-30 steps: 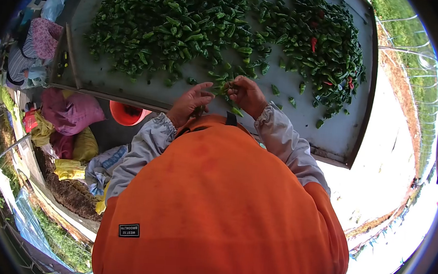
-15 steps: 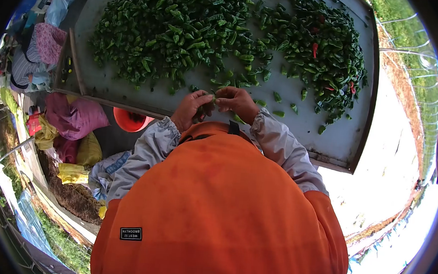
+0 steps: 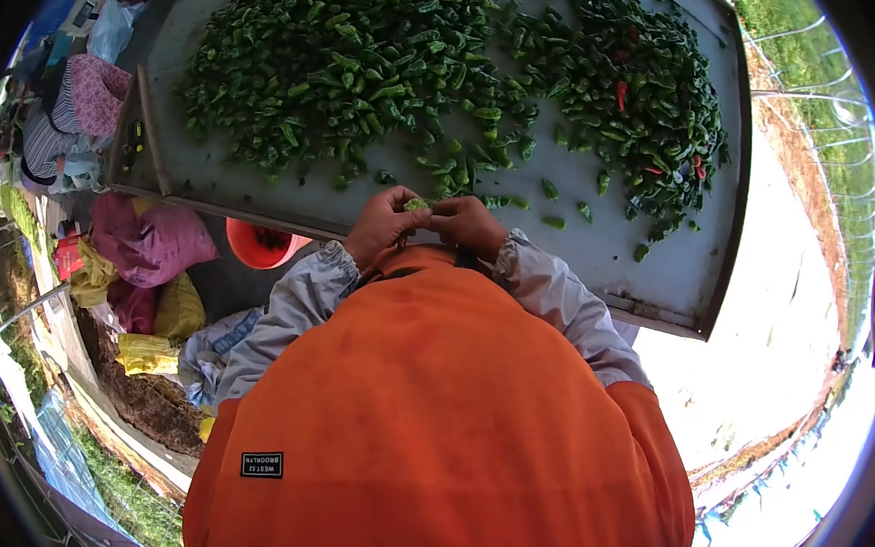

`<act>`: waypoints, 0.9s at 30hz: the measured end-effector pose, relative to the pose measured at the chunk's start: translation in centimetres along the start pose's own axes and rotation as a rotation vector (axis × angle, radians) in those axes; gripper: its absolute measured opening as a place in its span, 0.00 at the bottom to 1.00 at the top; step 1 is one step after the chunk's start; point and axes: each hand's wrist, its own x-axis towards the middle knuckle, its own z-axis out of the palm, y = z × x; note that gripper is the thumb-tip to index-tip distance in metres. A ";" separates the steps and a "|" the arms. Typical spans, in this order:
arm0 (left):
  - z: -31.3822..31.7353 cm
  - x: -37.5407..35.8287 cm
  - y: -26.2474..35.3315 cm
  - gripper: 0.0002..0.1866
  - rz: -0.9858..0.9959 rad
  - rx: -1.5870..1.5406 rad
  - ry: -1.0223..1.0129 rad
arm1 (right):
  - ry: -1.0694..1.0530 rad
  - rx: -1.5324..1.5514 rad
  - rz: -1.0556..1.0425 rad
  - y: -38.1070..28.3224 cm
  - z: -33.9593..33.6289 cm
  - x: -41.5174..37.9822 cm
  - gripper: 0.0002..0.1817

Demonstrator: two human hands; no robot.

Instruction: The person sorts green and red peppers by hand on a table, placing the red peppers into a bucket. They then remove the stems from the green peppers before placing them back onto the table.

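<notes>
Between my two hands, just over the front edge of the table, is a small green pepper [image 3: 417, 204]. My left hand [image 3: 382, 226] is closed around it, fingers curled and thumb on top. My right hand [image 3: 472, 228] is pinched at the pepper's right end, its fingertips partly hidden. Beyond my hands lies a large heap of green peppers [image 3: 340, 67] on the grey metal table [image 3: 292, 192]. To the right is a second pile of green peppers [image 3: 638, 105], with a few red peppers [image 3: 622, 95] among them. Several loose peppers lie near my right hand.
Below the table's left front edge stands an orange-red bucket [image 3: 259, 245] with dark contents. Pink sacks [image 3: 154, 241] and yellow bags [image 3: 147, 354] sit left of it. A person in striped clothing [image 3: 45, 139] is at the far left. A raised rim [image 3: 736, 222] bounds the table's right side.
My hands have lowered slightly toward my body. The pepper now shows more plainly above my left fingers, and my right fingers have curled in closer. The piles look the same.
</notes>
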 end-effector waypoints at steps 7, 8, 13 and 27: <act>0.2 -0.6 0.3 0.12 -0.023 -0.105 0.039 | 0.089 0.347 -0.164 1.0 0.5 0.0 0.20; 0.2 -0.7 0.2 0.12 -0.043 -0.110 0.045 | 0.069 0.251 -0.241 0.7 0.5 -0.4 0.21; 0.5 -0.9 -0.6 0.13 0.022 -0.012 0.098 | 0.125 -0.090 -0.437 2.5 1.1 0.7 0.20; 1.0 -1.2 -0.7 0.13 0.172 0.022 0.237 | 0.210 -0.246 -0.189 1.1 1.2 -0.5 0.11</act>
